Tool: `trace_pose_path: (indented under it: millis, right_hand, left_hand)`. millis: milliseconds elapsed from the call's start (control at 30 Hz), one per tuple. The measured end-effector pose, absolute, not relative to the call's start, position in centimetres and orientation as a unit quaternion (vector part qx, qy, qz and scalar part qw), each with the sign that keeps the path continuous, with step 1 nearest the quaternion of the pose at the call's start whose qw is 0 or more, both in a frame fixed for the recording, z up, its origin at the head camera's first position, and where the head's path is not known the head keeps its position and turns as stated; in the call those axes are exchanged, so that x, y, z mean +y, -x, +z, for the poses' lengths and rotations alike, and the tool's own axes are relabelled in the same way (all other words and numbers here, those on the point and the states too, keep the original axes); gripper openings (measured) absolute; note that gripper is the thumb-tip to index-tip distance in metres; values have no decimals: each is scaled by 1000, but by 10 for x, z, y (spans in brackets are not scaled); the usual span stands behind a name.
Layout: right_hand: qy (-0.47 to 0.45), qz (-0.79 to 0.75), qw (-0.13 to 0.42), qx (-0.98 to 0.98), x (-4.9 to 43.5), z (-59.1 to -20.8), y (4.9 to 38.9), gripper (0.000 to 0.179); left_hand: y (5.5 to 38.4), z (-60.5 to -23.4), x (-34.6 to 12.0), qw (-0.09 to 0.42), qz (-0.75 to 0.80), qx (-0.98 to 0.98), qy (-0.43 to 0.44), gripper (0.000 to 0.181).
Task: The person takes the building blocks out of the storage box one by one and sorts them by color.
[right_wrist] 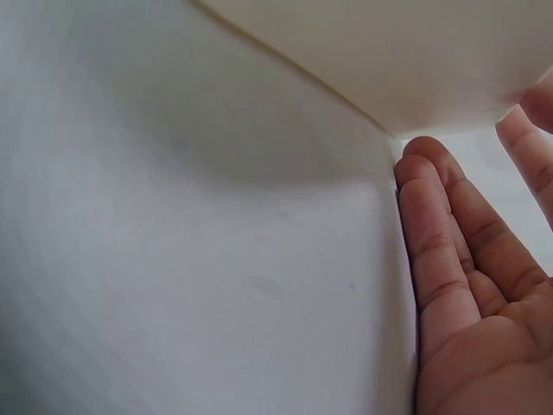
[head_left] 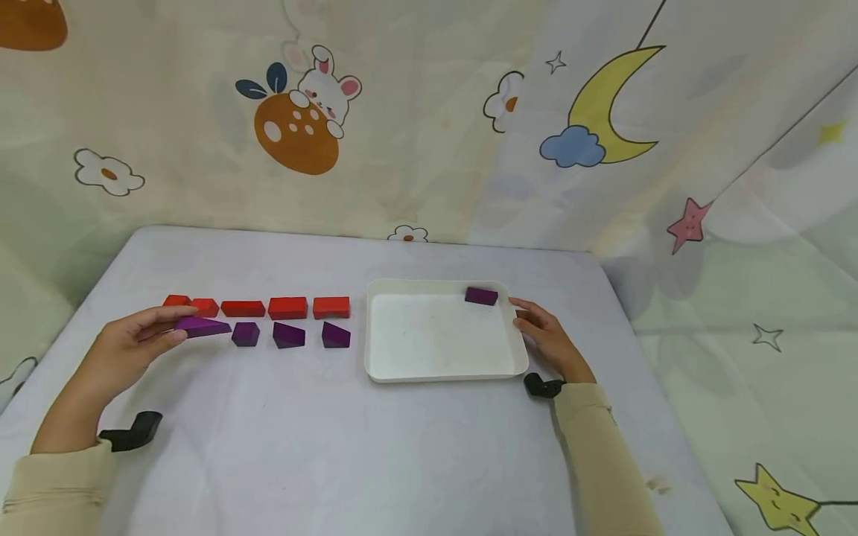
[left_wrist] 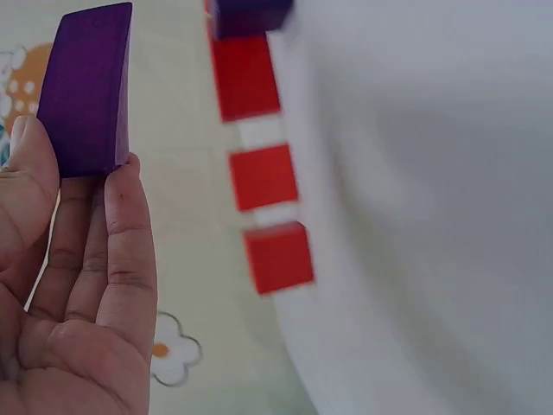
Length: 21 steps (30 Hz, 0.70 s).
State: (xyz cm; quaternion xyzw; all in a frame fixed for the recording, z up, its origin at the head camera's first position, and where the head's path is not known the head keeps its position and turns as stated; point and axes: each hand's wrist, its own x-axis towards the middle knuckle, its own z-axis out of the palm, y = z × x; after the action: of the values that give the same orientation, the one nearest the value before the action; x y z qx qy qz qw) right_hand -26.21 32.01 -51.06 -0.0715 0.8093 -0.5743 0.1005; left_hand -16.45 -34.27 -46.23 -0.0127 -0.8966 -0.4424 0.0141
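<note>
Above the left end of the rows of blocks, my left hand (head_left: pixel 130 350) pinches a purple wedge-shaped block (left_wrist: pixel 85 91) between thumb and fingers, raised off the table in the left wrist view. A cube-like purple block (head_left: pixel 245 334) and two slanted purple blocks (head_left: pixel 289 336) line up to its right. Behind them runs a row of several red blocks (head_left: pixel 288 307). My right hand (head_left: pixel 546 339) lies at the right edge of a white tray (head_left: pixel 436 376), its fingers straight and low beside the tray's wall in the right wrist view. One purple block (head_left: pixel 481 296) lies in the tray's far right corner.
A white cloth covers the table (head_left: pixel 348 454). Behind and to the right hangs a patterned curtain (head_left: pixel 429 134) with a moon, stars and flowers. Each wrist carries a black device (head_left: pixel 137 432).
</note>
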Motion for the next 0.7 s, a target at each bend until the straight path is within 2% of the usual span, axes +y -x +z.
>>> trace_pose_path:
  millis: [267,533,700]
  right_hand:
    - [65,-571,105,811,320,-510,262,54]
    - [51,-569,109,814,320,-508,260,55]
    - [60,-568,106,814,319,-508,261,54]
  left_hand:
    - [171,-476,-366,-34,-391,-919,-32,53]
    - [187,-485,-366,-78,-380,-921,-32,52]
    - [189,-487,-364,-87,-368,-925,-32,52]
